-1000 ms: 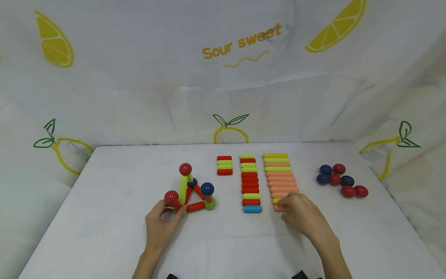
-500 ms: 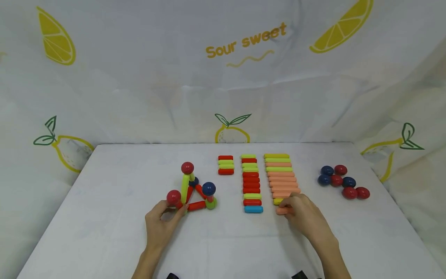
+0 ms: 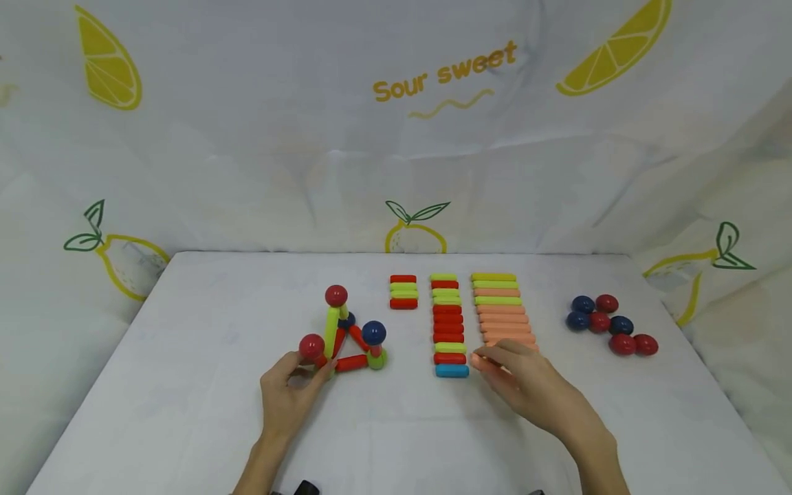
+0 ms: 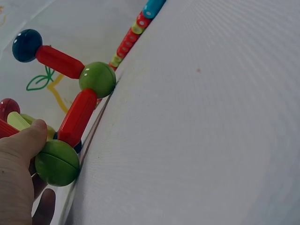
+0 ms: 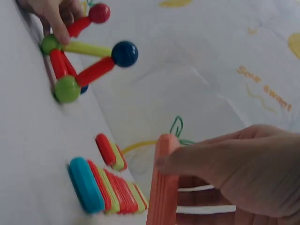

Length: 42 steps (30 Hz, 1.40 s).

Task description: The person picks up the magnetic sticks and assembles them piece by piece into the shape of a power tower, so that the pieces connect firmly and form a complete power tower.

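My left hand (image 3: pixel 287 395) grips the near-left corner of a model of balls and rods, its thumb and fingers around a green ball (image 4: pixel 57 163). Red rods (image 3: pixel 351 363) join the balls low on the table. A blue ball (image 3: pixel 374 333) tops a short upright at the model's right. Two red balls (image 3: pixel 336 295) sit higher, one on a yellow-green rod (image 3: pixel 331 331), the other beside my left fingers. Thumb and fingers of my right hand (image 3: pixel 535 385) pinch a salmon-coloured rod (image 5: pixel 164 183), raised beside the near end of the rod columns.
A column of long rods (image 3: pixel 502 318) lies by my right hand. Left of it runs a column of short rods, a blue rod (image 3: pixel 452 371) nearest. Several short rods (image 3: pixel 403 294) lie farther left. Red and blue balls (image 3: pixel 599 322) cluster at the right. A printed cloth hangs behind the table.
My right hand has drawn the salmon-coloured rod from the near end of the long-rod column, lifted it and moved left. My left hand keeps its hold on the model.
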Each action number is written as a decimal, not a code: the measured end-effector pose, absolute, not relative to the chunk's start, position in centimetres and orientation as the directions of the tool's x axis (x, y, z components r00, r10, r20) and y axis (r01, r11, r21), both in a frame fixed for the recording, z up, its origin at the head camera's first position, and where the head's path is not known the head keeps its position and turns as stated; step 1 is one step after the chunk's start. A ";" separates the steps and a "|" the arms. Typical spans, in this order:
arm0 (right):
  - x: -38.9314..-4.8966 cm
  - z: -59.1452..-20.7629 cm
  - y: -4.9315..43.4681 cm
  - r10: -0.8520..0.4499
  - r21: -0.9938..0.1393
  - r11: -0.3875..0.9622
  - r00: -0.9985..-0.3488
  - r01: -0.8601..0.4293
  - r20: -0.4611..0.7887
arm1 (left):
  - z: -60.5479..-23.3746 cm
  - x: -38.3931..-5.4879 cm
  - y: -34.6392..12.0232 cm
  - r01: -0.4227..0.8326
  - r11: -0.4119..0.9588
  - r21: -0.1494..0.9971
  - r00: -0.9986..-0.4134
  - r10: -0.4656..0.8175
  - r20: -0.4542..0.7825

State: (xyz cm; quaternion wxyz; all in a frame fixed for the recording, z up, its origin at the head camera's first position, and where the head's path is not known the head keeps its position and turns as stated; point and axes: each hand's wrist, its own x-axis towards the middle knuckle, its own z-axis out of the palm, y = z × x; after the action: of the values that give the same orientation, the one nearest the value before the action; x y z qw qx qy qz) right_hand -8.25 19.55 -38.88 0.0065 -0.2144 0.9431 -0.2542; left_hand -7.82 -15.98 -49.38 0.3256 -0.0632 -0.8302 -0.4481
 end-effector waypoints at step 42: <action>-8.4 -44.1 1.9 -0.359 -0.457 0.505 -0.659 -0.732 0.661 | -49.4 -7.8 -16.0 0.435 0.579 0.690 -0.769 -0.160 0.619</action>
State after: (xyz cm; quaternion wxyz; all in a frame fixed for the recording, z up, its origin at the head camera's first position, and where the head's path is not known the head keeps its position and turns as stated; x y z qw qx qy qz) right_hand -8.36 1.93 -44.09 -0.2501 -0.3283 0.8307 -0.3737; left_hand -7.83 -16.01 -49.43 0.3298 -0.0831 -0.8252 -0.4510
